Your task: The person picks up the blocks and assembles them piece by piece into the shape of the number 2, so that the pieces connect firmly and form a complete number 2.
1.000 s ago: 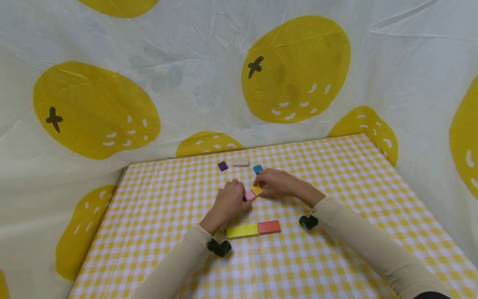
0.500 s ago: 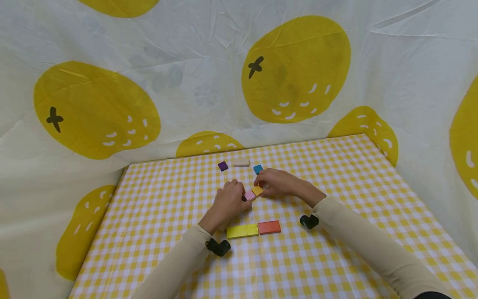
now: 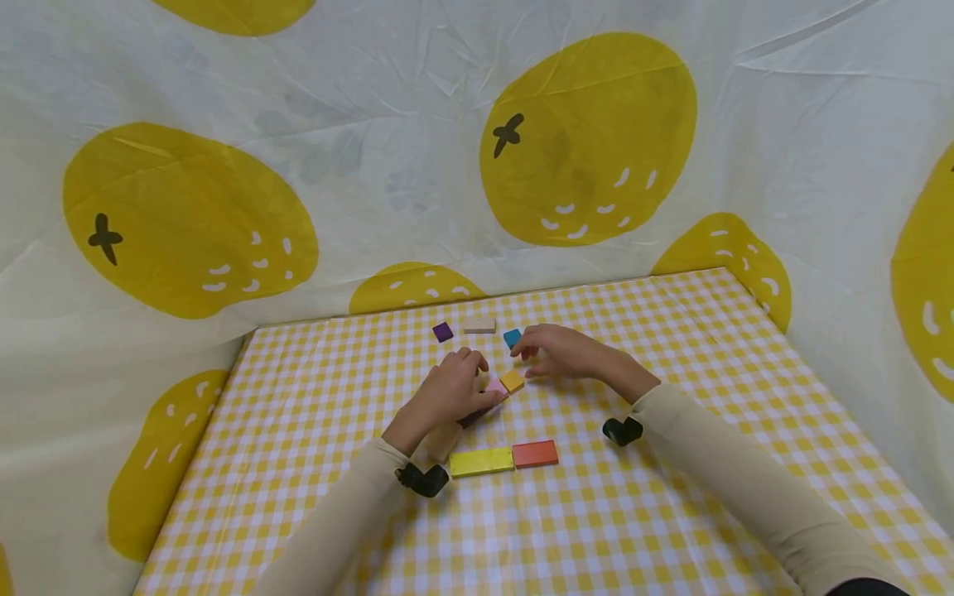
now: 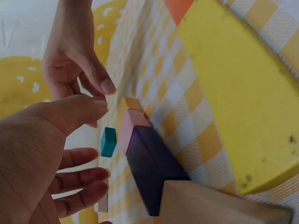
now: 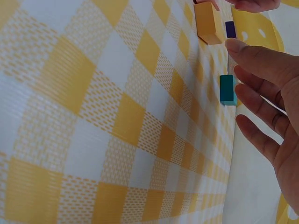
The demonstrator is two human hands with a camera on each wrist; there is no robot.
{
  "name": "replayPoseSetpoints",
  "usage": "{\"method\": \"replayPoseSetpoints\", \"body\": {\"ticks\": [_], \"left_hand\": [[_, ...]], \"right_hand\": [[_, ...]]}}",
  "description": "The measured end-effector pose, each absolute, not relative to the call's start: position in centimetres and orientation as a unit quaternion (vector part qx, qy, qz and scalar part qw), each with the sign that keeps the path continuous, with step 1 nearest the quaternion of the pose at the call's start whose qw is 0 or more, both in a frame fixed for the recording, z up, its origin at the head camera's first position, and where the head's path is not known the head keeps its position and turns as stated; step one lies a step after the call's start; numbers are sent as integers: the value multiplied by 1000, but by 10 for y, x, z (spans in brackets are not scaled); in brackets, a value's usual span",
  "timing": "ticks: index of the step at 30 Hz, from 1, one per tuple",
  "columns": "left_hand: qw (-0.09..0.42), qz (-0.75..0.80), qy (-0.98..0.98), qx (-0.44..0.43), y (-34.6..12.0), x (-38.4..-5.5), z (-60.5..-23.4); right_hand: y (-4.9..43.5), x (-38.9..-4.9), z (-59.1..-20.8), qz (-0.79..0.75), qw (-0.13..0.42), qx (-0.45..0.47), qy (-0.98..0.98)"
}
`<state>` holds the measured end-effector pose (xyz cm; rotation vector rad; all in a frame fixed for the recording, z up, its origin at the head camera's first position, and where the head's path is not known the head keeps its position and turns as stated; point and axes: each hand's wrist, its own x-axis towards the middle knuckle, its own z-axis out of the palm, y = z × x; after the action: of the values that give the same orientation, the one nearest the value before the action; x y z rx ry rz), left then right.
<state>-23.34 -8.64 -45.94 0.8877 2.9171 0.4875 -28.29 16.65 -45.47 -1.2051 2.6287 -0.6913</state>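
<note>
A diagonal row of touching blocks lies on the table: an orange block [image 3: 512, 382], a pink block [image 4: 132, 122], a dark purple block [image 4: 152, 161] and a plain wooden block [image 4: 210, 203]. Over its left side hovers my left hand [image 3: 447, 391], fingers loosely bent and apart, holding nothing; it partly hides the row in the head view. My right hand [image 3: 566, 354] is just beyond the orange end, its relaxed fingers around air. Behind those fingertips sits a blue block [image 3: 511, 338], apart from them in the right wrist view.
Nearer the body, a yellow block [image 3: 480, 462] and a red block [image 3: 535, 454] lie end to end. Farther back are a purple block [image 3: 443, 332] and a pale wooden block [image 3: 479, 325]. A yellow checked cloth [image 3: 633, 513] covers the table; a patterned curtain [image 3: 402, 165] hangs behind.
Both hands have come off the row: the left shifted left with its fingers parting, the right rose slightly away from the orange block. More of the dark purple block shows; the row looks unmoved.
</note>
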Motion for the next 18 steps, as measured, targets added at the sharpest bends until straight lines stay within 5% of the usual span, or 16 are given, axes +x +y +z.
{"method": "replayPoseSetpoints", "body": {"ticks": [18], "left_hand": [[33, 216, 918, 331, -105, -266, -436]], "right_hand": [[168, -291, -457, -265, 44, -384, 884]]}}
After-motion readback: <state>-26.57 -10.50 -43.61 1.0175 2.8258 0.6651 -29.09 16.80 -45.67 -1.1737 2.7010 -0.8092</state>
